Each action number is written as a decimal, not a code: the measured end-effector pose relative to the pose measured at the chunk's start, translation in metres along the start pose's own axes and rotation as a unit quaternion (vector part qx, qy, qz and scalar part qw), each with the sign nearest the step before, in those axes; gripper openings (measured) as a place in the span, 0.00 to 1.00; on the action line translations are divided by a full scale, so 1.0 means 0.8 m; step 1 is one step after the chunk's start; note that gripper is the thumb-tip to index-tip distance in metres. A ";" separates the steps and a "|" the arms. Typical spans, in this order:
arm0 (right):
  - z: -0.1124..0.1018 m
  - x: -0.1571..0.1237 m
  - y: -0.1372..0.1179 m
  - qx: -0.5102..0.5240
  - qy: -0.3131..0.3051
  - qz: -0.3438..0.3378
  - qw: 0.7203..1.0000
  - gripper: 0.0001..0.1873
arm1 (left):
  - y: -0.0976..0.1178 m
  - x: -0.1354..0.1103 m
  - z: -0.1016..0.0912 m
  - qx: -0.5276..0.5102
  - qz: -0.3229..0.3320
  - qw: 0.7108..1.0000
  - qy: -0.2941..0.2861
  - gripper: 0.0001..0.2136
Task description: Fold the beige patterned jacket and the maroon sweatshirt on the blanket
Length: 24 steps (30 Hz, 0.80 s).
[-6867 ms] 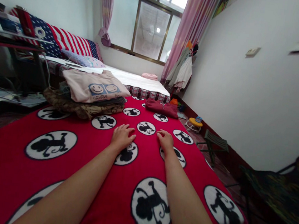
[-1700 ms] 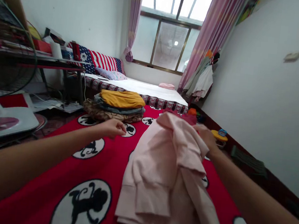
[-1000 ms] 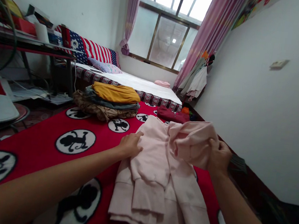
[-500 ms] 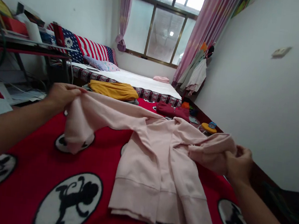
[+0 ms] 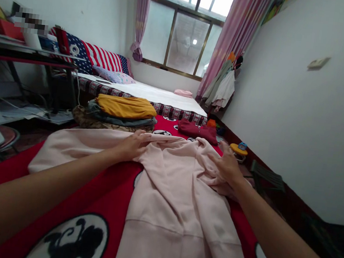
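A pale pink long-sleeved sweatshirt (image 5: pixel 171 187) lies spread out on a red blanket (image 5: pixel 114 197) printed with black-and-white figures. Its left sleeve stretches out sideways, while the other is bunched and partly hidden by my right forearm. My left hand (image 5: pixel 134 145) rests on the cloth where the left sleeve meets the shoulder, fingers extended. At the opposite shoulder is my right hand (image 5: pixel 227 162), its fingers apart. Whether its fingertips touch the fabric is hard to tell.
Behind the sweatshirt sit a stack of folded clothes with a yellow one (image 5: pixel 126 106) on top and a folded dark red garment (image 5: pixel 197 131). A white-covered bed (image 5: pixel 154 92) stands under the window. A desk (image 5: pixel 28 56) is at left, a yellow stool (image 5: pixel 238 149) at right.
Both hands have let go of the sleeve ends and moved inward to the shoulders. The left sleeve now lies flat, extended sideways, and the right sleeve has come down onto the blanket.
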State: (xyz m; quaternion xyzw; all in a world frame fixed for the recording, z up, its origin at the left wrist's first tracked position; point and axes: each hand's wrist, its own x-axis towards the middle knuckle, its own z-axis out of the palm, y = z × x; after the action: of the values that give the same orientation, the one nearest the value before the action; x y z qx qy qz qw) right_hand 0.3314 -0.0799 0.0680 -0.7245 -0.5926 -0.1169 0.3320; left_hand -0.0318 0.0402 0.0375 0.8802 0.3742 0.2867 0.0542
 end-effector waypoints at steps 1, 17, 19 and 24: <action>0.013 0.002 -0.003 -0.008 -0.041 0.029 0.999 0.43 | 0.008 0.013 0.015 -0.017 -0.021 1.000 -0.002 0.28; -0.008 -0.025 -0.004 0.210 -0.064 0.025 0.975 0.20 | 0.000 -0.006 -0.056 -0.395 -0.213 0.893 -0.018 0.18; -0.034 -0.007 -0.012 0.196 -0.040 0.003 0.980 0.19 | -0.014 0.002 -0.101 -0.350 -0.212 0.907 0.098 0.16; -0.036 0.080 -0.018 0.091 0.117 0.042 0.988 0.20 | -0.036 0.064 -0.155 -0.208 -0.155 0.940 0.221 0.18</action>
State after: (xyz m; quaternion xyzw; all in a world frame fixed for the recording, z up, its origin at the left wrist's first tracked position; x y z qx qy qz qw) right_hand 0.3417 -0.0465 0.1306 -0.6967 -0.5268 -0.1327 0.4685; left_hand -0.0886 0.0816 0.1551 0.6950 0.4405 0.5334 0.1960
